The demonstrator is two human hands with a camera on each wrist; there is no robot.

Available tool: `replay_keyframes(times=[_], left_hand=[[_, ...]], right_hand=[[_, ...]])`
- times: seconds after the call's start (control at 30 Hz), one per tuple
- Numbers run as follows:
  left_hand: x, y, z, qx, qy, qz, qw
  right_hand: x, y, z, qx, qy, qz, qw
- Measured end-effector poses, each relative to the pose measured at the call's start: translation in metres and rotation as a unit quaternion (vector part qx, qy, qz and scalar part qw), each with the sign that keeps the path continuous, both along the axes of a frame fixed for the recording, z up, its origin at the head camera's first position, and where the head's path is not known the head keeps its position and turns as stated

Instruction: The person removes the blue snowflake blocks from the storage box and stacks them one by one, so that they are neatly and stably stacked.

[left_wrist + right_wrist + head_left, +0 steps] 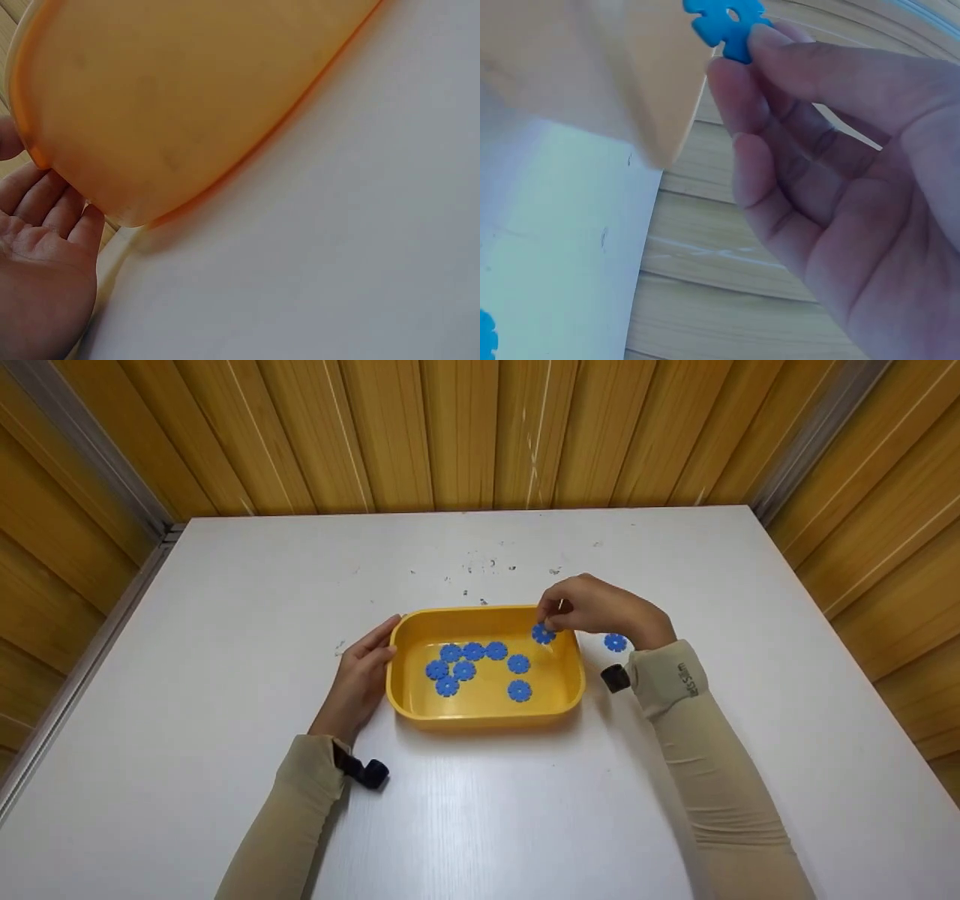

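Note:
A yellow plastic basin (480, 721) stands on the white table, with several blue notched discs, such as one disc (520, 691), lying on its floor. My left hand (361, 682) grips the basin's left end, thumb at the rim and fingers against the outside wall; the left wrist view shows those fingers (58, 206) on the wall. Above the basin's far right corner, my right hand (592, 604) pinches a blue notched disc (543, 634) between thumb and fingers. The right wrist view shows the pinched disc (727, 26) partly cut off by the frame.
Another blue disc (615, 642) lies on the table right of the basin, near my right wrist. Wood-look panels (457, 435) rise behind the white table (247, 660) and at its sides. Black wrist mounts (373, 774) stick out from both sleeves.

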State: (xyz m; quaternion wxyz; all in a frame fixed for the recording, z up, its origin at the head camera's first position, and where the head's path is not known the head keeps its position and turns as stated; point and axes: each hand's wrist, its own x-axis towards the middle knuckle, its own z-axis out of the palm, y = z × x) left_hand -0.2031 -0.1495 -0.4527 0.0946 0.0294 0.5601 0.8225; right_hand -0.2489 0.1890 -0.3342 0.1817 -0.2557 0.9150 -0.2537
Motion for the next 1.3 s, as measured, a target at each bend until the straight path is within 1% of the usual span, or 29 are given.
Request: replay_keyframes(times=[0.17, 0.4, 0.6, 0.7, 0.93, 1.13, 1.3], left_hand=[[-0.001, -0.001, -0.001, -0.002, -0.005, 0.002, 1.0], [0.0, -0.001, 0.0, -0.016, -0.008, 0.005, 0.9998], [0.001, -0.001, 0.0, -0.004, -0.005, -0.001, 1.0], [0.001, 0.0, 0.0, 0.0, -0.003, -0.005, 1.0], [0.002, 0.002, 0.001, 0.003, -0.004, -0.005, 1.0], [0.001, 0.002, 0.001, 0.006, -0.002, -0.004, 1.0], [0.0, 0.002, 0.0, 0.004, 0.001, -0.006, 1.0]], right_hand=[[0.0, 0.012, -0.005, -0.018, 0.02, -0.01, 0.9996], [0.001, 0.025, -0.008, -0.04, 0.013, -0.053, 0.9977], [0.002, 0.036, -0.013, -0.078, 0.033, -0.061, 0.9945], [0.002, 0.043, -0.016, -0.088, 0.039, -0.076, 0.9925], [0.003, 0.058, -0.022, -0.089, 0.065, -0.082, 0.9906], [0.004, 0.069, -0.027, -0.085, 0.067, -0.107, 0.9884], [0.003, 0.075, -0.033, -0.078, 0.061, -0.124, 0.9873]])
